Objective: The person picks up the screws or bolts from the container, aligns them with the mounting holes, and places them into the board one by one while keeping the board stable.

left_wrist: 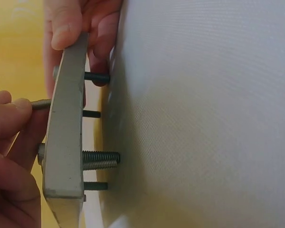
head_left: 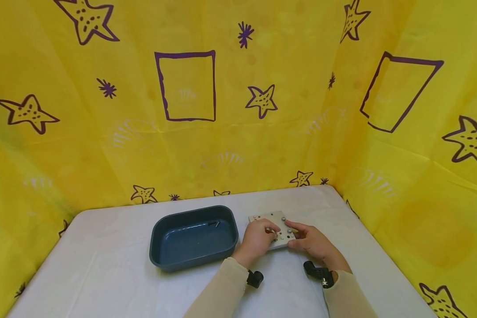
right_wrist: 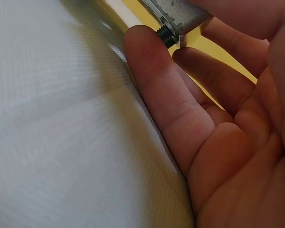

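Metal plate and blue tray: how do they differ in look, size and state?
The metal plate is pale grey; the blue tray is dark. The plate is a flat slab; the tray is a larger, hollow container with rounded corners. The right hand grips the plate while the left hand pinches a screw at it; neither holds the tray. Both have small metal parts in them.

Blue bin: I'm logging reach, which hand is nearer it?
Left: the left hand is over the metal plate, beside the blue bin; the right hand, farther off, holds the plate's right edge.
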`<state>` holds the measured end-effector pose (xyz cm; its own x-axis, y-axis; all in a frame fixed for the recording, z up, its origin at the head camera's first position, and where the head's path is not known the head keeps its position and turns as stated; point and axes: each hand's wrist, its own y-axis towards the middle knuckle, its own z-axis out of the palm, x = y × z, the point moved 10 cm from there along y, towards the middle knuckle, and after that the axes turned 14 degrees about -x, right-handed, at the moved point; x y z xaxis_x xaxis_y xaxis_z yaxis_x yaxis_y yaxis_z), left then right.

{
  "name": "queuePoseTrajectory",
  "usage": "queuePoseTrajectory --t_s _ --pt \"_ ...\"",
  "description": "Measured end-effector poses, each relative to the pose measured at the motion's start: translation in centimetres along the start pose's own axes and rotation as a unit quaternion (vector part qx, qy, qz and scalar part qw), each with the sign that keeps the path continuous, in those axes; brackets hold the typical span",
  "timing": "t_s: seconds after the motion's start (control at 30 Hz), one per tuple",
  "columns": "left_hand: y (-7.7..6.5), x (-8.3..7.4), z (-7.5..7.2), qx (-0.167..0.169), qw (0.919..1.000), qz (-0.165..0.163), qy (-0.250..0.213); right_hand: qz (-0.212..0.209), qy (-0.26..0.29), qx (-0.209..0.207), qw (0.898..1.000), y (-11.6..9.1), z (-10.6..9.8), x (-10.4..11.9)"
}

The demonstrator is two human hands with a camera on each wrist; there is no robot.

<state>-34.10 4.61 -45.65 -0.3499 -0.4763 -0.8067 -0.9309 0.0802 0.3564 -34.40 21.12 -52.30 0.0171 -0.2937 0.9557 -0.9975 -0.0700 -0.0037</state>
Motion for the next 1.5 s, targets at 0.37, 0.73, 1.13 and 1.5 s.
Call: queuePoseTrajectory --t_s 0.37,0.73,1.13,1.5 --pt "-0.2 0.0 0.1 0.005 0.9995 0.022 0.021 -0.001 0.001 0.006 1.0 0.4 0.3 -0.3" --pt "-0.4 0.2 -0.2 0.009 0.9998 0.018 0.001 0.003 -0.004 0.003 1.0 0.3 0.4 -0.3" --pt "0.6 3.5 -11.0 -0.169 0.9602 -0.166 -0.147 0.027 -0.055 -0.031 0.998 0.1 -0.1 -0.2" --pt "0.7 9.4 -14.2 -0.019 0.9823 -0.185 0.022 0.013 -0.059 -0.024 0.998 0.4 -0.4 -0.6"
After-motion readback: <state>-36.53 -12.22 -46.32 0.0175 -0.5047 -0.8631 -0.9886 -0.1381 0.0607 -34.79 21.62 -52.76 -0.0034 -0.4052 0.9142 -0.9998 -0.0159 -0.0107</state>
